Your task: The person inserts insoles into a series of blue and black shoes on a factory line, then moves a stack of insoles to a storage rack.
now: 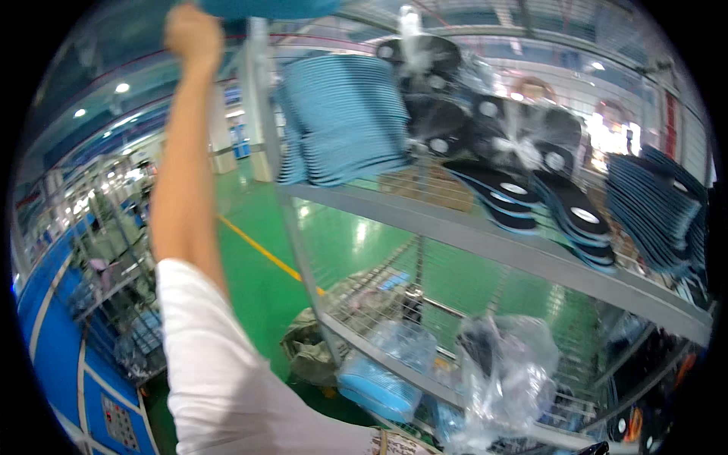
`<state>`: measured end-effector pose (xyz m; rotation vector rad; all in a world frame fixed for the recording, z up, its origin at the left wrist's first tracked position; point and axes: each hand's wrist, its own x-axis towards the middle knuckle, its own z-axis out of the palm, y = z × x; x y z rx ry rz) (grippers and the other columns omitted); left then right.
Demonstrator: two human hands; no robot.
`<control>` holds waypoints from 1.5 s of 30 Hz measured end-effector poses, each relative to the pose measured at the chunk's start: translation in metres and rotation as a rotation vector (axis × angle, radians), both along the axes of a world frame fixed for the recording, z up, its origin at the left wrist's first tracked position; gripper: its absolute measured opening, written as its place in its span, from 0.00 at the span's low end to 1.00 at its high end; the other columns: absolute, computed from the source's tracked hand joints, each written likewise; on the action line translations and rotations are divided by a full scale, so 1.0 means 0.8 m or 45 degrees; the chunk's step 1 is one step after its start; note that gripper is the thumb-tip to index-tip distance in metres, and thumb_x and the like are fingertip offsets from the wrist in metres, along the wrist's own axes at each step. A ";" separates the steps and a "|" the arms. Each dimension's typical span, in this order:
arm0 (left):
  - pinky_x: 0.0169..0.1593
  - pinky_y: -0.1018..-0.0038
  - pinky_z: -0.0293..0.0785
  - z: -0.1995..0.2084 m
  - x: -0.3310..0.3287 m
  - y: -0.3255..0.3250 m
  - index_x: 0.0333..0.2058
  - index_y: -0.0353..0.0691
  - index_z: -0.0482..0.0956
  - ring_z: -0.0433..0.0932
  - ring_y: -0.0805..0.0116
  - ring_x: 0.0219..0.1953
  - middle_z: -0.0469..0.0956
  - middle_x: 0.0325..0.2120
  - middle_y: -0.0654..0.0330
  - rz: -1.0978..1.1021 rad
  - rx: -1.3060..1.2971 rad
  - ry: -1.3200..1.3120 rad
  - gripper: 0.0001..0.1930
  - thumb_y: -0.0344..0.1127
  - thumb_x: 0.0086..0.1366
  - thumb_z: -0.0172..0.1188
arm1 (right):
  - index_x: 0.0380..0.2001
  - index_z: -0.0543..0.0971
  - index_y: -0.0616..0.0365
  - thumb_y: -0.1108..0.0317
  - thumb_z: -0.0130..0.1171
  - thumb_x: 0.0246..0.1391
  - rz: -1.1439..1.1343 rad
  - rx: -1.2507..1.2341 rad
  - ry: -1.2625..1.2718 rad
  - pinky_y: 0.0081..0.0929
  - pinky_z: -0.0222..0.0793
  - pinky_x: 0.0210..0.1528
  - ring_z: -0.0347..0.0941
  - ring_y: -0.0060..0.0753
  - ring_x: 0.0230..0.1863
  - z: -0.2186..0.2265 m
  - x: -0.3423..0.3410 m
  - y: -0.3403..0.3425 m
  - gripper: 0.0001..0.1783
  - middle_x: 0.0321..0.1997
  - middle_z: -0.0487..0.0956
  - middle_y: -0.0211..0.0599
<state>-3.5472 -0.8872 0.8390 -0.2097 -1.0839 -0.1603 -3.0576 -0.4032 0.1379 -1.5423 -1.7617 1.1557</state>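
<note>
My left hand (194,36) is raised high at the upper left, its arm in a white sleeve. Its fingers look closed, though blurred and partly cut off by the top edge. Right beside it a flat blue thing (265,7) shows at the top edge; whether the hand grips it is hard to make out. Just right of the arm, a tall stack of blue insoles (345,121) stands on the rack's upper shelf (455,227). Farther along lie black insoles with blue undersides (572,208) and another blue stack (656,208). My right hand is out of view.
Plastic-wrapped black insoles (523,133) sit at the shelf's back. Below, the lower wire shelf holds a bag of blue pieces (387,368) and a clear plastic bag (508,371). A metal post (262,98) rises near my arm. Blue machine panels (106,379) stand left on green floor.
</note>
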 end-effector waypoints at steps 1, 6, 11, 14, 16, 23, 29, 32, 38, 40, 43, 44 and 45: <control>0.35 0.62 0.68 -0.014 0.046 0.030 0.27 0.37 0.77 0.75 0.56 0.34 0.76 0.32 0.49 -0.196 0.264 0.335 0.18 0.43 0.61 0.43 | 0.32 0.74 0.65 0.66 0.59 0.37 -0.037 0.007 -0.001 0.26 0.67 0.35 0.70 0.32 0.31 -0.003 0.020 -0.002 0.17 0.31 0.74 0.40; 0.27 0.72 0.70 -0.151 0.238 0.090 0.23 0.31 0.74 0.74 0.60 0.20 0.75 0.20 0.51 -1.073 -0.047 0.655 0.10 0.32 0.56 0.51 | 0.32 0.74 0.65 0.67 0.59 0.36 -0.174 0.000 0.004 0.26 0.67 0.35 0.70 0.32 0.31 -0.044 0.148 -0.008 0.17 0.31 0.74 0.40; 0.22 0.78 0.69 -0.315 0.370 0.262 0.27 0.26 0.73 0.73 0.67 0.19 0.74 0.21 0.49 -1.616 -0.959 -0.750 0.08 0.28 0.57 0.50 | 0.32 0.74 0.65 0.67 0.59 0.36 -0.342 -0.031 0.032 0.26 0.67 0.36 0.70 0.32 0.32 -0.104 0.294 -0.028 0.17 0.31 0.74 0.40; 0.21 0.76 0.70 -0.340 0.373 0.322 0.31 0.31 0.74 0.74 0.70 0.17 0.74 0.22 0.55 -1.733 -1.889 -1.934 0.05 0.26 0.55 0.54 | 0.32 0.75 0.66 0.67 0.60 0.35 -0.393 -0.042 0.079 0.26 0.67 0.36 0.70 0.32 0.32 -0.136 0.360 -0.040 0.17 0.31 0.74 0.40; 0.21 0.75 0.68 -0.380 0.401 0.397 0.30 0.36 0.75 0.73 0.71 0.16 0.73 0.19 0.57 -1.457 -2.223 -2.267 0.09 0.36 0.60 0.51 | 0.33 0.74 0.66 0.71 0.59 0.31 -0.491 -0.058 0.064 0.28 0.67 0.40 0.70 0.35 0.35 -0.140 0.375 -0.037 0.19 0.33 0.74 0.43; 0.31 0.61 0.69 -0.542 0.640 0.655 0.27 0.37 0.70 0.73 0.52 0.27 0.71 0.23 0.51 -1.472 -2.510 -1.545 0.10 0.38 0.60 0.48 | 0.45 0.69 0.68 0.78 0.54 0.35 -0.378 -0.564 0.188 0.25 0.68 0.30 0.73 0.32 0.28 -0.006 0.443 0.011 0.26 0.28 0.76 0.44; 0.27 0.66 0.66 -0.582 0.973 0.849 0.28 0.38 0.73 0.72 0.57 0.25 0.72 0.24 0.56 -2.325 -2.105 -0.906 0.05 0.32 0.56 0.52 | 0.41 0.72 0.62 0.74 0.52 0.46 -0.981 -0.329 0.258 0.20 0.64 0.28 0.66 0.20 0.25 -0.020 0.632 0.050 0.15 0.25 0.73 0.31; 0.27 0.65 0.62 -0.585 1.137 0.934 0.26 0.38 0.75 0.72 0.56 0.24 0.75 0.24 0.56 -2.573 -1.803 -0.975 0.05 0.31 0.56 0.52 | 0.39 0.73 0.60 0.76 0.49 0.49 -1.442 -0.063 0.774 0.17 0.63 0.32 0.66 0.19 0.29 0.034 0.724 0.046 0.12 0.28 0.72 0.27; 0.25 0.69 0.60 -0.650 1.470 0.872 0.26 0.43 0.70 0.71 0.67 0.22 0.70 0.21 0.64 -3.102 -2.457 0.202 0.03 0.34 0.53 0.53 | 0.43 0.71 0.60 0.76 0.50 0.50 -1.817 0.181 0.993 0.15 0.64 0.38 0.68 0.19 0.38 0.066 0.870 -0.012 0.14 0.40 0.70 0.32; 0.25 0.71 0.60 -0.697 1.532 0.813 0.26 0.44 0.70 0.70 0.70 0.21 0.69 0.20 0.66 -2.982 -2.800 0.577 0.03 0.34 0.51 0.53 | 0.43 0.71 0.60 0.75 0.49 0.52 -1.976 0.309 1.477 0.16 0.66 0.39 0.69 0.22 0.37 0.066 0.917 -0.010 0.13 0.39 0.72 0.33; 0.25 0.73 0.59 -0.770 1.632 0.745 0.27 0.45 0.70 0.68 0.71 0.20 0.66 0.18 0.67 -2.950 -3.090 1.064 0.05 0.33 0.48 0.52 | 0.36 0.72 0.61 0.68 0.50 0.52 -2.269 0.536 1.916 0.18 0.65 0.30 0.70 0.22 0.29 0.036 1.024 -0.026 0.10 0.31 0.75 0.31; 0.26 0.73 0.59 -0.785 1.663 0.734 0.27 0.45 0.70 0.69 0.70 0.21 0.66 0.19 0.66 -2.888 -3.133 1.202 0.05 0.33 0.47 0.52 | 0.33 0.72 0.58 0.65 0.50 0.52 -2.330 0.469 1.997 0.18 0.65 0.29 0.70 0.22 0.28 0.036 1.060 -0.028 0.09 0.28 0.74 0.29; 0.26 0.73 0.59 -0.789 1.704 0.723 0.27 0.45 0.69 0.69 0.70 0.21 0.66 0.19 0.66 -2.828 -3.173 1.332 0.06 0.33 0.47 0.52 | 0.30 0.72 0.56 0.63 0.51 0.52 -2.391 0.396 2.075 0.19 0.64 0.28 0.69 0.22 0.27 0.038 1.100 -0.035 0.08 0.24 0.73 0.27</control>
